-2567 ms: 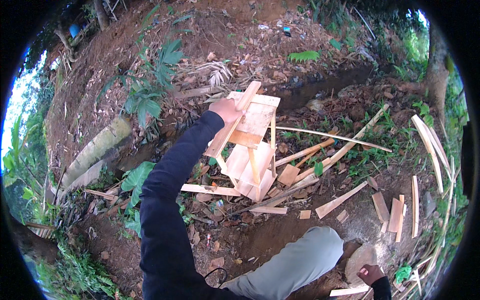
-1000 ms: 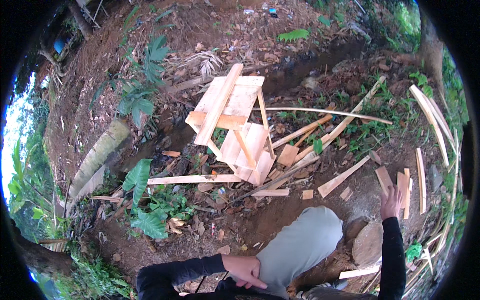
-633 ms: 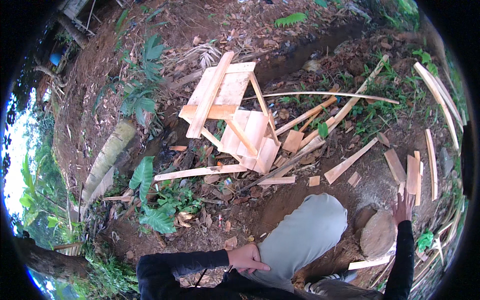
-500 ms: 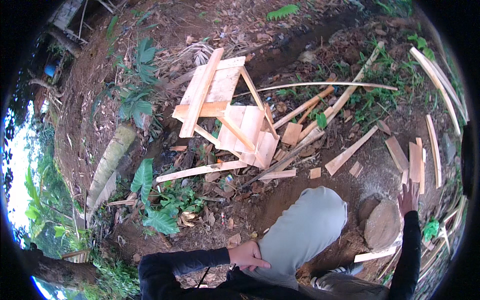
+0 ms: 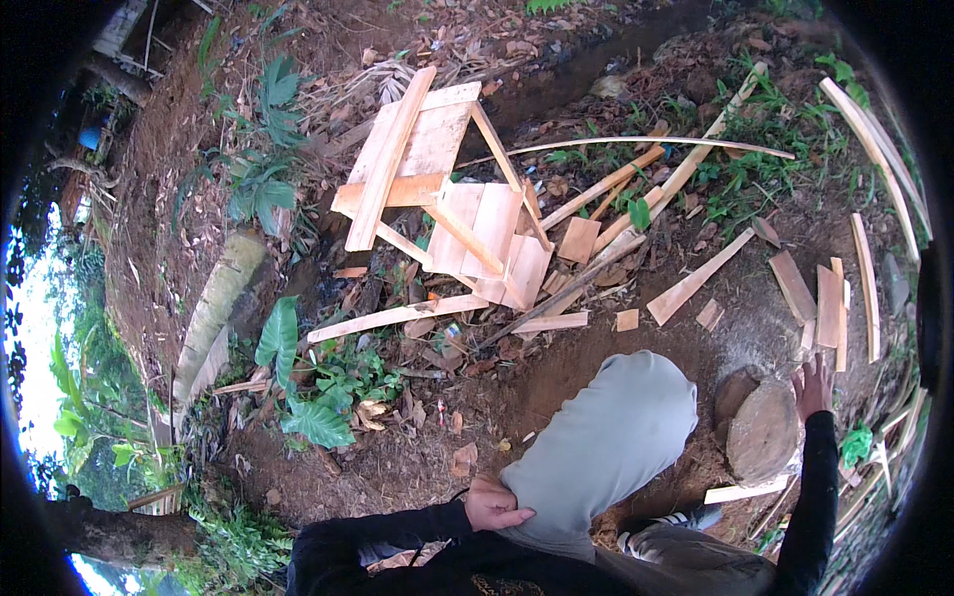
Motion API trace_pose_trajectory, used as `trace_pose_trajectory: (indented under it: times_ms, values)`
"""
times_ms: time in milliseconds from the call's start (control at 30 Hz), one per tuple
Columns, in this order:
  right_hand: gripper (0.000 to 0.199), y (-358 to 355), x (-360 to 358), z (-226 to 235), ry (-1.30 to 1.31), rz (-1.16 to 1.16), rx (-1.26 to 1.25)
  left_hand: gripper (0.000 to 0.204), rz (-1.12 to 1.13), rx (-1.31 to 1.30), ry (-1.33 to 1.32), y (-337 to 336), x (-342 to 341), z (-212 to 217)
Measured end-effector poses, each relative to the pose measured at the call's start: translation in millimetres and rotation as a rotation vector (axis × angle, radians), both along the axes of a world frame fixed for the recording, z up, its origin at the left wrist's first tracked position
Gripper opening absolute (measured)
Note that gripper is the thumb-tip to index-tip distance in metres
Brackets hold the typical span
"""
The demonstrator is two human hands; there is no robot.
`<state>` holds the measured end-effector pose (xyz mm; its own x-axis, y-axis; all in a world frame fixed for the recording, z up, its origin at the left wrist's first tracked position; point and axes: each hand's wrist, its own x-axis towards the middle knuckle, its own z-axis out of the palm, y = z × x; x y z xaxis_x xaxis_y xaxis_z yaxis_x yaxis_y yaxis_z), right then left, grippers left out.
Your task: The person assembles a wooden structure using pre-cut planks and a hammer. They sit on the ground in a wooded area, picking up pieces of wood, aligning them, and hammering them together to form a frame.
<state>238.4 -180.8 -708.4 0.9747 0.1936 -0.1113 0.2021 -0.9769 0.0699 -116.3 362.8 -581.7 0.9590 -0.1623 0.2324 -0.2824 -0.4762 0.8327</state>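
The plank (image 5: 393, 159) lies unheld across the stand (image 5: 419, 129), which seems to carry its weight, while the left hand (image 5: 494, 504) rests against the leg (image 5: 611, 442), perhaps as a brace; whether it pinches cloth I cannot tell. The right hand (image 5: 814, 385), fingers spread and empty, is by the stump (image 5: 763, 430), near the boards (image 5: 829, 303) on the ground (image 5: 561, 372). Earlier, the left hand gripped the plank.

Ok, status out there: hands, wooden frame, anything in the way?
Left hand at the trouser leg. Right hand open, near the short boards. Wooden frame untouched, long strip across its top. Stump close beside right hand.
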Motion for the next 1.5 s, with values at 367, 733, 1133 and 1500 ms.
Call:
trace_pose_trajectory:
  times_ms: [367,733,1133,1500]
  values:
    - [0.047,4.1,-3.0,3.6,0.026,-0.016,0.018,0.047,-0.016,0.012,-0.030,4.5,-1.8,-8.7]
    - [0.045,-3.0,-1.1,-7.7,-0.006,-0.001,0.042,0.046,-0.014,-0.011,-0.057,4.1,-2.5,-13.0]
    - [0.040,-1.6,-2.0,-9.5,-0.030,-0.001,0.074,0.044,-0.006,0.000,-0.019,2.7,-2.2,-5.8]
    - [0.049,-0.6,0.6,-4.3,0.088,-0.039,0.048,0.044,-0.023,-0.014,-0.007,2.7,-3.2,-7.4]
